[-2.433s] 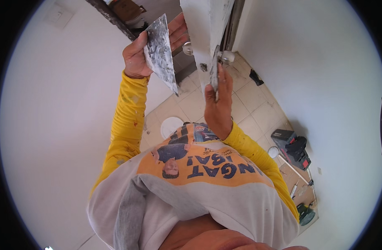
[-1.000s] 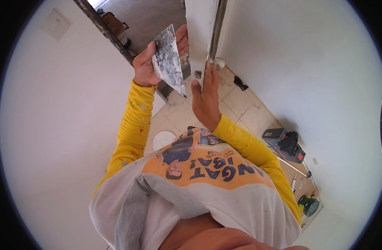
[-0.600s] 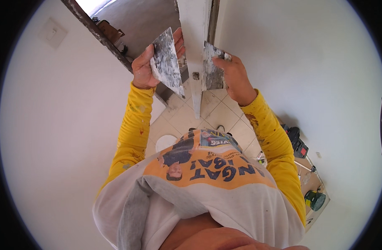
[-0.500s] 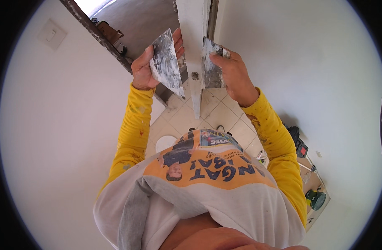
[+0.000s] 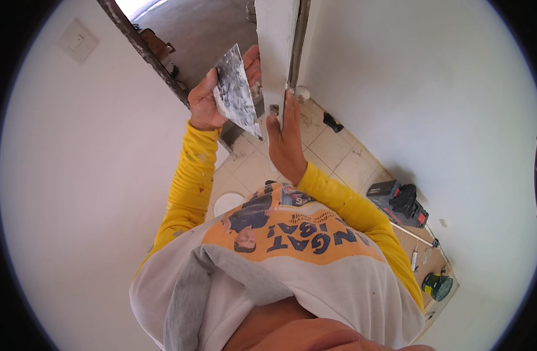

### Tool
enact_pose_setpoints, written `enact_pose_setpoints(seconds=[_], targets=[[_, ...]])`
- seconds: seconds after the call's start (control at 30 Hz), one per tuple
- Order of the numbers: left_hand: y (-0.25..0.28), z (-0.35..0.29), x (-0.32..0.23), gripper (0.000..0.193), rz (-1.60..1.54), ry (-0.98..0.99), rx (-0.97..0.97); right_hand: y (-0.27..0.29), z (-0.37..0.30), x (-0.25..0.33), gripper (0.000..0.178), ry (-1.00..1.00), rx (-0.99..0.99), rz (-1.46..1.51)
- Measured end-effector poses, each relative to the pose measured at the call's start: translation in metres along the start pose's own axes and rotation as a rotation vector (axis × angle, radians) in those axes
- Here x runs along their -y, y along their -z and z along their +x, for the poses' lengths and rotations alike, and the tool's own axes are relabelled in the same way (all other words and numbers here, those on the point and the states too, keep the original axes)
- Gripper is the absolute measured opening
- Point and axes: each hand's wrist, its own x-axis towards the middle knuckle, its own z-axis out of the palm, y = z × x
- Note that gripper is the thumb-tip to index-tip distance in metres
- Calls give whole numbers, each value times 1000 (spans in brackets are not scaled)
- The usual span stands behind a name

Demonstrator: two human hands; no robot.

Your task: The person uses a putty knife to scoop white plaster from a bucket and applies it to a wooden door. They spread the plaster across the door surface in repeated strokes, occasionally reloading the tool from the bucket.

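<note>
A thin metal putty blade, smeared grey and white, is held up by my left hand. The thumb lies at its near edge and the fingers reach behind it. My right hand is at the narrow edge of a white door, below its dark latch hole. Its fingers point upward along the door's right face, with the thumb apart at the edge. Between thumb and fingers shows a thin grey line, which seems to be a second putty blade seen edge-on; most of it is hidden.
A black-and-red tool case stands by the right wall, with a dark green tub on a board nearby. A round white lid or bucket is on the tiled floor. A light switch is on the left wall, beside the doorway.
My right hand has moved left and down toward me, to the door's edge. Its blade has turned from broadside to almost out of sight. My left hand and its blade have hardly moved.
</note>
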Motion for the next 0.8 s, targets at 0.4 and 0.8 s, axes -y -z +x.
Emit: enact_pose_setpoints(seconds=[0.4,0.8], targets=[[23,-1,-1,70,-49,54,14,54,89,25,37,-579,126,677],[16,0,-4,68,-19,53,3,67,95,39,29,-617,196,481]])
